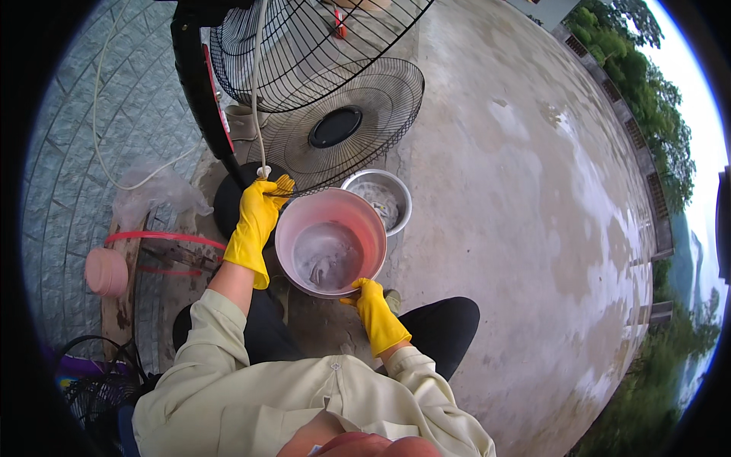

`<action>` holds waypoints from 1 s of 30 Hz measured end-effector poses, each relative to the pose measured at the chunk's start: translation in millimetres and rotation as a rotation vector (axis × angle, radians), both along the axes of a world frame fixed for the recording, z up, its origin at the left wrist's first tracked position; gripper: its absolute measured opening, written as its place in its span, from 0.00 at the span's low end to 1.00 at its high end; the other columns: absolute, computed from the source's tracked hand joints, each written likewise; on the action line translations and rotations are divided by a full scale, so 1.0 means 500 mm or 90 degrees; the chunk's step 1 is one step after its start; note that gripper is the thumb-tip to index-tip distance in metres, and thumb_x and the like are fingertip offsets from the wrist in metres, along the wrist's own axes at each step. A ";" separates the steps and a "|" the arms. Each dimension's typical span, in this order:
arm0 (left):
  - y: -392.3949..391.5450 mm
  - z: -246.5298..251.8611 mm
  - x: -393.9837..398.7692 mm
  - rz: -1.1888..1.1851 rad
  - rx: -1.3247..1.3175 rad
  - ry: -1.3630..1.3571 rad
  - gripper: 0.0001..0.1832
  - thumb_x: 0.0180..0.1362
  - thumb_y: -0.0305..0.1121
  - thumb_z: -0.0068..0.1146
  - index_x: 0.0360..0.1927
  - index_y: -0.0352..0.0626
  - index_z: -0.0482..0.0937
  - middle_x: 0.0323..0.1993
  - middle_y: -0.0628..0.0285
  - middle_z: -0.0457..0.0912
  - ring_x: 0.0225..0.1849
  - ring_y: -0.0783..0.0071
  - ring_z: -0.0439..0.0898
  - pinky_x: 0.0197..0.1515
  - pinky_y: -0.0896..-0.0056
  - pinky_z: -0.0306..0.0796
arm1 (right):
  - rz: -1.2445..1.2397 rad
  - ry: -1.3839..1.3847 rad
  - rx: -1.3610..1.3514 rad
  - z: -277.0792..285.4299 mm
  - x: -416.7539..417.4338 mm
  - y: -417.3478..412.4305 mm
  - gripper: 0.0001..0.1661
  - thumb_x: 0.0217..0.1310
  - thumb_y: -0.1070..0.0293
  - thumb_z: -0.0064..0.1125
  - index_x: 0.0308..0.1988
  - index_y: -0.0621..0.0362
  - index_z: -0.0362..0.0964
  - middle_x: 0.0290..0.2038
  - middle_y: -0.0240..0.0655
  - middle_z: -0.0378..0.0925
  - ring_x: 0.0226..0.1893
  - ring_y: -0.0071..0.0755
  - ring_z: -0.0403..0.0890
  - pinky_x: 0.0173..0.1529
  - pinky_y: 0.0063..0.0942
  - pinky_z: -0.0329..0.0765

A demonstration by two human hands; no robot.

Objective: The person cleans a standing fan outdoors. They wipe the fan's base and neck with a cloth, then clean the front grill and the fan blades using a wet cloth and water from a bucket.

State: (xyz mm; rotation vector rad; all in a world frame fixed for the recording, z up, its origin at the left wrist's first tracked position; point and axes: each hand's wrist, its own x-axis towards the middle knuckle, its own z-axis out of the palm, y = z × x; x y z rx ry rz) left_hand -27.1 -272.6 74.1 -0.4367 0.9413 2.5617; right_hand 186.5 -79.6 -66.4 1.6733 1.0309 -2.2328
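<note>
Both my hands wear yellow rubber gloves. My right hand (372, 311) grips the near rim of a pink plastic bucket (370, 228), which holds cloudy, sudsy water. My left hand (265, 205) is at the lower edge of a round black wire fan guard (394, 134), beside the bucket's left rim; whether its fingers close on the guard I cannot tell. A metal basin (404, 194) with sudsy water and small items stands beyond the bucket, to its right. The pedestal fan (200, 85), with its rear wire cage, rises above my left hand.
On the left are a wooden bench (119, 320) with a red hoop, a pink container (107, 272) and a clear plastic bag (154, 191). A pale cord (97, 114) hangs there. A red-handled tool (340, 25) lies beyond the fan. Wet concrete (514, 228) extends right.
</note>
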 end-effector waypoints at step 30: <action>0.054 -0.022 -0.023 0.119 -0.006 -0.059 0.20 0.48 0.21 0.45 0.48 0.38 0.71 0.43 0.50 0.78 0.44 0.56 0.79 0.45 0.61 0.74 | -0.171 0.340 -0.025 -0.090 -0.793 0.171 0.27 0.55 0.64 0.56 0.53 0.64 0.60 0.44 0.49 0.72 0.36 0.55 0.78 0.30 0.55 0.79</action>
